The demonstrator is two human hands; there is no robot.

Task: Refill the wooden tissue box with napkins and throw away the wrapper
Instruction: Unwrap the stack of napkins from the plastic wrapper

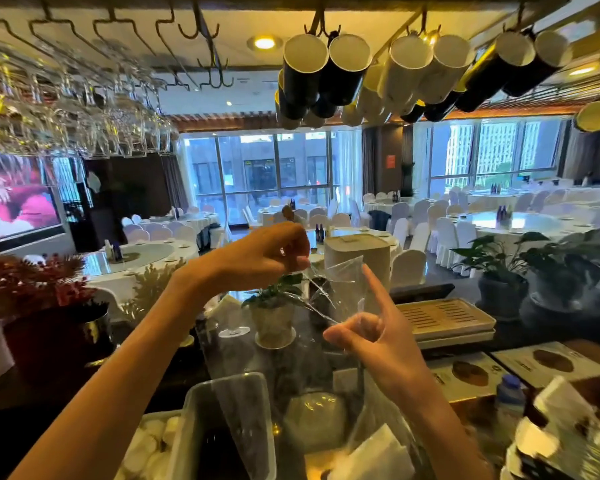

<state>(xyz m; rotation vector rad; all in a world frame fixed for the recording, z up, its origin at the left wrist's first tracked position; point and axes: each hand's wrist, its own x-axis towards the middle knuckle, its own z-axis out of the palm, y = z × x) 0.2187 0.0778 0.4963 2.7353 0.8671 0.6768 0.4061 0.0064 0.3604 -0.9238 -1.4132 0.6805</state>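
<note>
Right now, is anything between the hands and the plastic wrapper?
No. Both hands already pinch the wrapper: the left hand holds its top, the right hand holds it lower down, and the clear film is stretched between them above the bar. No bin shows in this view, so the way to it cannot be judged.

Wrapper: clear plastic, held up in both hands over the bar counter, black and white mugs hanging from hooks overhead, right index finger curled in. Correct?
One thing is off. In the head view the right hand has its index finger pointing straight up, not curled in. The rest holds: the clear wrapper is pinched between that hand and the left hand, with black and white mugs on hooks overhead.
</note>
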